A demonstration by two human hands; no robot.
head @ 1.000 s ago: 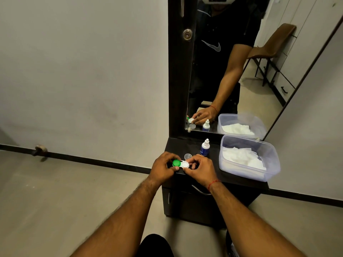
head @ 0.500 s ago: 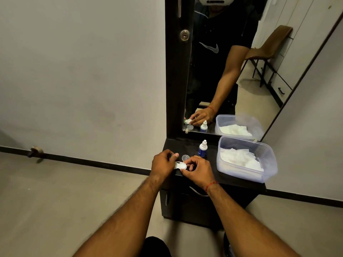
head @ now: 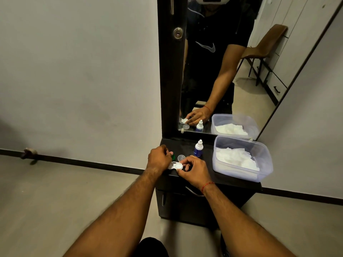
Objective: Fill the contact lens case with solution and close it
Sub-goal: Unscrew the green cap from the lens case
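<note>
Contact lens case (head: 176, 166) lies on the front edge of the dark cabinet top (head: 222, 178), between the two hands. A second ago its left well wore a green cap; now that cap is off. The left hand (head: 159, 160) has carried the green cap (head: 173, 157) a little back and to the left, and pinches it between thumb and fingertips, just beside the case. The right hand (head: 193, 170) steadies the case, thumb and forefinger pinching the rim of the right-hand well, which shows white and open.

That likely means the opening step is about done: both wells appear uncovered, though whether either holds any liquid is too small to tell. Just behind the case a clear cap (head: 181, 157) rests on the cabinet top, apart from the case. Next back stands the small solution bottle (head: 198, 149), upright, its nozzle closed, untouched; filling has probably not begun. Farther right sits a plastic tub (head: 263, 164) of white tissues, and behind everything the mirror (head: 232, 75) repeats the scene.
</note>
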